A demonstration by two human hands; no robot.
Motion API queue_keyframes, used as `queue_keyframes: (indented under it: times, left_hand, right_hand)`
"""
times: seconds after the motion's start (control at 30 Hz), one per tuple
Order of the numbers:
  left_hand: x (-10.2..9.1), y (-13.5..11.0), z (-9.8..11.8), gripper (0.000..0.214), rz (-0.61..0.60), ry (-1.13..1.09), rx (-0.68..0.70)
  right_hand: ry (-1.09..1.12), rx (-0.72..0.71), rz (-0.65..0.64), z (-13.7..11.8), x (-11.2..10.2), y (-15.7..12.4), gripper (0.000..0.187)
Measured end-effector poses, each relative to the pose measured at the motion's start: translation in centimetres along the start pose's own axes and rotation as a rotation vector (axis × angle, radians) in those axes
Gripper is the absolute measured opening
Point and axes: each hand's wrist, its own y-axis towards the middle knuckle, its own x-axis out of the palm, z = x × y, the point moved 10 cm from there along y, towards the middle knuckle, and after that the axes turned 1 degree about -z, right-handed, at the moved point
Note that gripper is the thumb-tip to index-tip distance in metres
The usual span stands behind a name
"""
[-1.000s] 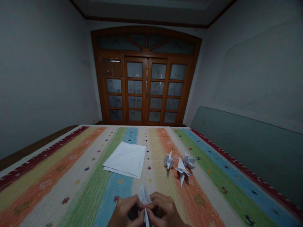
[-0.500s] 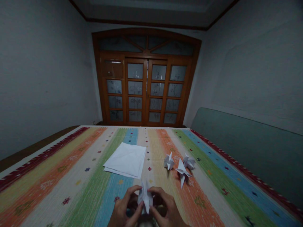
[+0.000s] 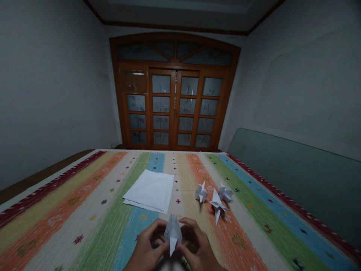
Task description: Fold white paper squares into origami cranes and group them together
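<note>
A white folded paper crane (image 3: 173,230) is held between my two hands at the bottom middle, a narrow folded point of it aimed down toward me. From the left, my left hand (image 3: 150,242) pinches it, thumb at the lower edge and fingers curled behind. My right hand (image 3: 197,242) grips its other side the same way, with the thumb low and the index finger arched above. Ahead and to the right lie three finished-looking paper cranes: one on the left (image 3: 201,192), one in front (image 3: 218,206) and one at the back right (image 3: 225,193).
A small stack of white square paper sheets (image 3: 150,191) lies ahead of my left hand. Under everything spreads a striped tablecloth (image 3: 98,222). A grey-green bench back (image 3: 296,169) runs along the right side, and wooden glazed doors (image 3: 175,109) stand beyond the table.
The crane's upper folds have come together into a broader shape, and its lower point has shifted slightly left. My fingers have moved a little apart at the top.
</note>
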Motion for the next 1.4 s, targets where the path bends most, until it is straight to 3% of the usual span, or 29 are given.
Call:
queue_keyframes:
  times: [0.17, 0.3, 0.43, 0.53, 0.63, 0.77, 1.0, 1.2, 1.4]
  left_hand:
    - [0.5, 0.3, -0.3, 0.033, -0.06, -0.073, -0.05]
    - [0.6, 0.3, -0.9, 0.036, -0.064, -0.081, -0.073]
    - [0.8, 0.3, -1.0, 0.041, -0.099, -0.084, -0.092]
    - [1.2, 0.3, -0.6, 0.041, -0.159, -0.103, -0.085]
    - [1.6, 0.0, -0.9, 0.037, -0.233, -0.107, -0.12]
    - [1.9, -0.4, -2.3, 0.028, -0.283, -0.083, -0.229]
    - [2.3, -0.7, -2.4, 0.031, -0.364, -0.085, -0.257]
    - [2.0, -0.6, -2.8, 0.038, -0.372, -0.072, -0.245]
    - [2.1, -0.3, -1.5, 0.037, -0.344, -0.068, -0.189]
  right_hand:
    - [-0.048, -0.055, -0.101, -1.4, 0.7, 0.3, 0.028]
    - [-0.056, -0.068, -0.12, -1.6, 0.8, 0.4, 0.034]
    - [0.078, -0.079, -0.126, -1.4, 0.8, 0.3, 0.04]
    - [0.114, -0.083, -0.052, -0.9, 0.1, 0.1, 0.039]
    - [-0.001, -0.09, 0.055, -0.6, -0.7, -0.3, 0.027]
    - [-0.037, -0.036, 0.038, -0.5, -0.5, -0.5, 0.015]
    - [-0.119, -0.186, -0.054, -3.9, -0.3, 0.4, 0.01]
    - [0.004, -0.044, -0.04, -2.6, -0.5, 1.0, 0.011]
    - [0.135, 0.017, -0.137, -1.6, 0.5, 0.8, 0.024]
